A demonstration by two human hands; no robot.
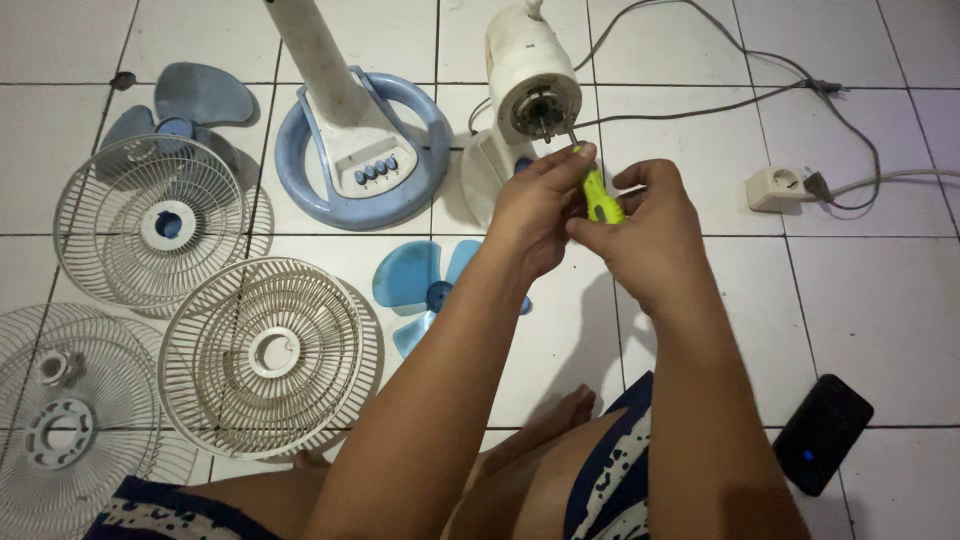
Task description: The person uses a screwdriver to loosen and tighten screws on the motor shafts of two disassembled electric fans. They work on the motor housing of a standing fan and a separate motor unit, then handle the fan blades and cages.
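1. Grip check: right hand (pixel 640 225) clenched around the yellow-green screwdriver (pixel 601 196) handle, fingers curled over, wrist bent slightly inward.
2. Left hand (pixel 535 205) pinches the upper end of the same handle, thumb and fingertips near the metal shaft; its grip is closed on the tool too.
3. Screwdriver tilts up and to the left, tip right at the front face of the white fan motor housing (pixel 530 80); can't tell if the tip is seated in a screw.
4. Both forearms reach forward from the bottom of the view, converging at the tool, hands touching each other.
5. Motor housing stands on the tiled floor (pixel 880 320), just ahead of the hands, grey cord trailing right toward a white socket block (pixel 777 187).
6. Blue fan blade (pixel 425 285) lies on the floor beneath the left forearm.
7. Blue-and-white fan base (pixel 362 150) just left of the motor.
8. Three white wire grilles (pixel 265 355) lie well left.
9. Black phone (pixel 822 433) lower right.
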